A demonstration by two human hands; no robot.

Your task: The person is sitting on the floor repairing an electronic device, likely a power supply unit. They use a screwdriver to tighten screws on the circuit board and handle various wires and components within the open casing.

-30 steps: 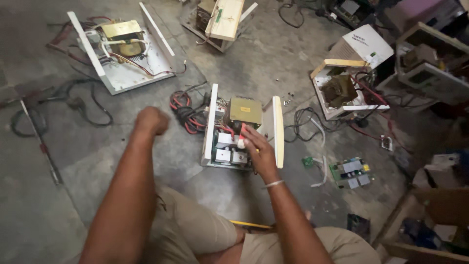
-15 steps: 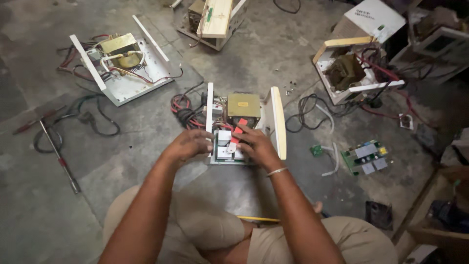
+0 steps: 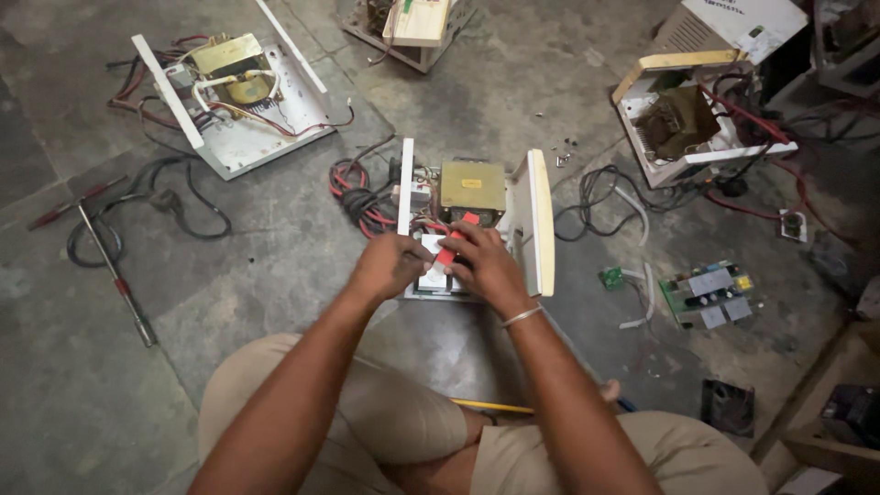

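view: we look down from the head camera at both our hands, working inside an opened unit on the floor.
unit: opened electrical box (image 3: 472, 220), white side panels standing up left and right, brass-coloured transformer (image 3: 472, 186) in the back half, small white blocks in the front half. It sits on the grey stone floor (image 3: 275, 247) straight in front of our knees.
left hand: our left hand (image 3: 390, 266) is at the front-left edge of the box, fingers curled inward over the white blocks. We cannot tell if it grips anything; the knuckles hide the fingertips.
right hand: our right hand (image 3: 488, 264) is just beside the left one, almost touching, fingers bent down into the box. A small red piece (image 3: 447, 249) shows between the two hands at the fingertips. It looks pinched, but we cannot tell for sure. Thin metal bangle on that wrist.
wiring: bundle of red and black wires (image 3: 359, 194) against the box's left panel.
around: second opened box (image 3: 236, 96) far left, third one (image 3: 689, 119) far right, green circuit board (image 3: 706, 295) right of us, long metal tool (image 3: 115, 275) with red grips on the left.
under us: yellow pencil-like stick (image 3: 490, 405) between our legs.
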